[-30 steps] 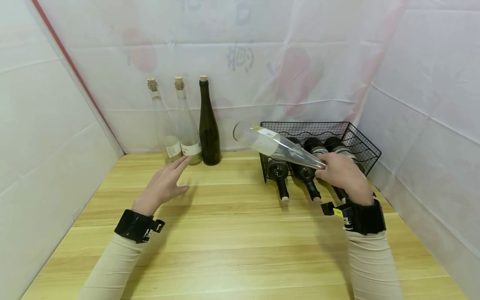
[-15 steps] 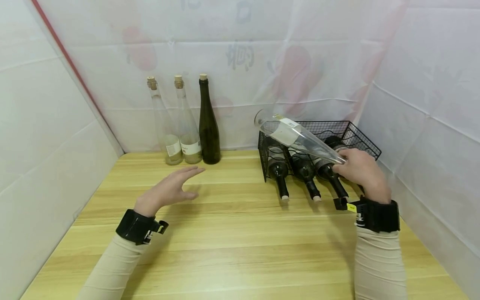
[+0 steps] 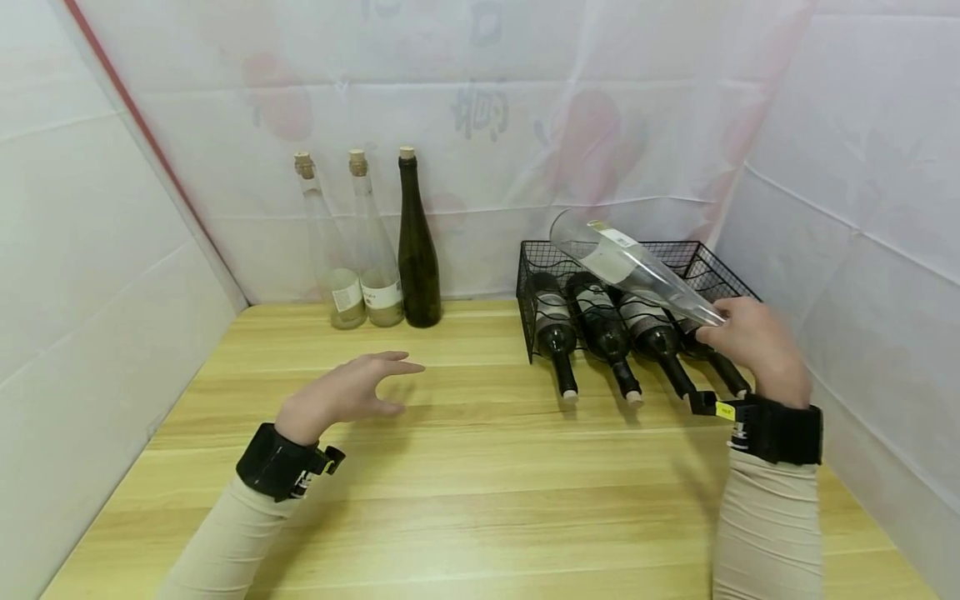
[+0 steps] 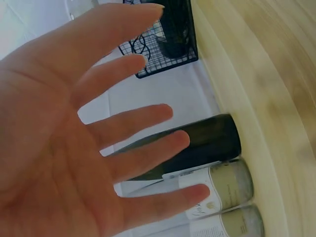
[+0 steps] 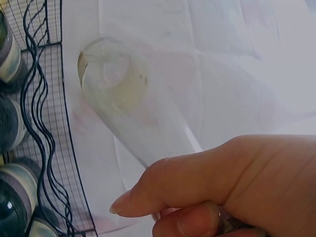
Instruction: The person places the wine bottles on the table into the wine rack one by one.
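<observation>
My right hand (image 3: 761,342) grips a clear glass bottle (image 3: 656,275) by its neck. The bottle tilts with its base up and to the left, above a black wire rack (image 3: 528,333); its label (image 3: 611,260) is pale. In the right wrist view the thumb lies along the neck of the bottle (image 5: 128,118), and the mouth is hidden by the hand. Over the left part of the table my left hand (image 3: 348,392) hovers with fingers spread and holds nothing. Its palm (image 4: 54,163) faces the camera in the left wrist view.
Several dark wine bottles (image 3: 600,321) lie in the rack, necks toward the front. Along the back wall stand two clear corked bottles (image 3: 382,296) and a dark green bottle (image 3: 420,267). White sheeting (image 3: 480,167) encloses the wooden table (image 3: 487,500) at the back and sides.
My right hand has carried the clear bottle rightward, its base rising over the rack. My left hand has moved away from the standing bottles, toward the front and slightly right.
</observation>
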Demonstrator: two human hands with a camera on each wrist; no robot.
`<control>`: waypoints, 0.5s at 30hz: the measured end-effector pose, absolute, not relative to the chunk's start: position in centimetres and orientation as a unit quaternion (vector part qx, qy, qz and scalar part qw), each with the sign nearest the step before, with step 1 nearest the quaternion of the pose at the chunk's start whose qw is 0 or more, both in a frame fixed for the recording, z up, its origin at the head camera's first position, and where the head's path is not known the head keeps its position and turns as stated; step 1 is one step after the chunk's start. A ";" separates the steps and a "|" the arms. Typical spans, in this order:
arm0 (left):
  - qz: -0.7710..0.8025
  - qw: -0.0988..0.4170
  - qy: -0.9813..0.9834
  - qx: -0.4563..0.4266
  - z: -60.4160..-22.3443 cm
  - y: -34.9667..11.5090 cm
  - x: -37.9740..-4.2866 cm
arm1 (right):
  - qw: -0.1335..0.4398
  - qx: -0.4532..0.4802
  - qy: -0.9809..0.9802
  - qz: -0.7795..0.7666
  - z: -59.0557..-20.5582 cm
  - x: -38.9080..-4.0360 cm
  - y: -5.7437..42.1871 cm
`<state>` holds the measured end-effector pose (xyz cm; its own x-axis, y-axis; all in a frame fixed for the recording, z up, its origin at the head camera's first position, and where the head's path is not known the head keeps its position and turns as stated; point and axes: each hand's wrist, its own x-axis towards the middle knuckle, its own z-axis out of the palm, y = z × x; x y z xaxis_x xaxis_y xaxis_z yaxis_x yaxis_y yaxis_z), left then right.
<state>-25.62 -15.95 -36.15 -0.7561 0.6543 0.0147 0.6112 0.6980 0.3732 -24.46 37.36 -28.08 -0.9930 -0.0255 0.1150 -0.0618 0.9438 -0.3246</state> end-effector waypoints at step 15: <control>0.145 0.102 0.934 0.310 -36.7 -15.7 -25.8 | -0.004 -0.050 -0.977 0.205 -28.0 -22.6 41.2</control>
